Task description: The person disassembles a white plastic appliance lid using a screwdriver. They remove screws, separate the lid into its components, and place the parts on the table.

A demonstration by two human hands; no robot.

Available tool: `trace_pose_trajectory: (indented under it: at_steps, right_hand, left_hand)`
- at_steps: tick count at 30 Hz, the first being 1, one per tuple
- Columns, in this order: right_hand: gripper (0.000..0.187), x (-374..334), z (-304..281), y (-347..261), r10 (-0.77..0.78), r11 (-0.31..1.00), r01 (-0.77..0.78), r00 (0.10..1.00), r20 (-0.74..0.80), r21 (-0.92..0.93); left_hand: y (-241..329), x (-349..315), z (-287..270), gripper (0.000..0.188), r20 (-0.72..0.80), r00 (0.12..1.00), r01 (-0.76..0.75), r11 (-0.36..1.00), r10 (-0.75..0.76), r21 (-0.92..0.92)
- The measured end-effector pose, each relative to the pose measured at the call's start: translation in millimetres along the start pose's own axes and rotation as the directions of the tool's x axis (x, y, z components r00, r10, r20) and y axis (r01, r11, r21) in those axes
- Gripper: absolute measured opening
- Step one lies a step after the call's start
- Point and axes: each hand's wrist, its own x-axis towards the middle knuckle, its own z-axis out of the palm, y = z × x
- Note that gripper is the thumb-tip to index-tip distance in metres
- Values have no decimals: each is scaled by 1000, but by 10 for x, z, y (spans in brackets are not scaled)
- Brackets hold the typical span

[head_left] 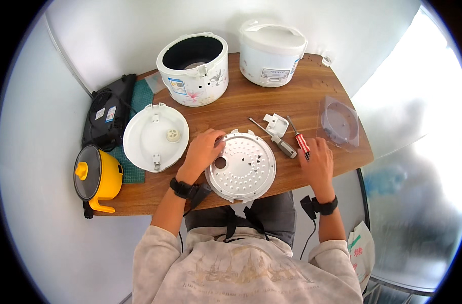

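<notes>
- Metal disc [240, 171]: lies at the near edge of the desk [290, 176], dimpled face up, round hole leftward.
- Left hand [202, 153]: fingers at the disc's upper-left rim.
- Red-striped screwdriver [301, 143]: long axis slanting, tip away and slightly left; grey screwdriver [283, 146] slants more.
- Right hand [318, 163]: fingers at the red-striped handle; whether either hand clamps cannot be told.

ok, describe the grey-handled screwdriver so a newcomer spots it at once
On the wooden table, find the round, pale disc directly before the person. Off its upper right lies the grey-handled screwdriver, shaft pointing up and left. Its grey handle distinguishes it from the red-and-white-handled screwdriver at the right hand.
</notes>
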Motion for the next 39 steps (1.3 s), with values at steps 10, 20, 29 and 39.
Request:
trace_pose_trajectory:
  at_steps: [10,20,29,39]
  right_hand:
    - [42,-257,-97,276,267,957,-287,928,259,39]
    - [33,-246,-192,365,363,906,-385,920,144,174]
    - [23,296,-635,-40,285,830,-225,958,-42,511]
    - [21,1103,-426,-858,-2,675,-43,998,61,736]
  left_hand:
    - [-117,-87,163,26,-81,996,-57,990,47,-130]
    - [-224,-125,187,36,-16,998,-67,977,65,-201]
    - [-322,-124,283,44,0,995,-101,971,103,-216]
    - [-299,-133,318,51,-42,987,-161,976,157,-147]
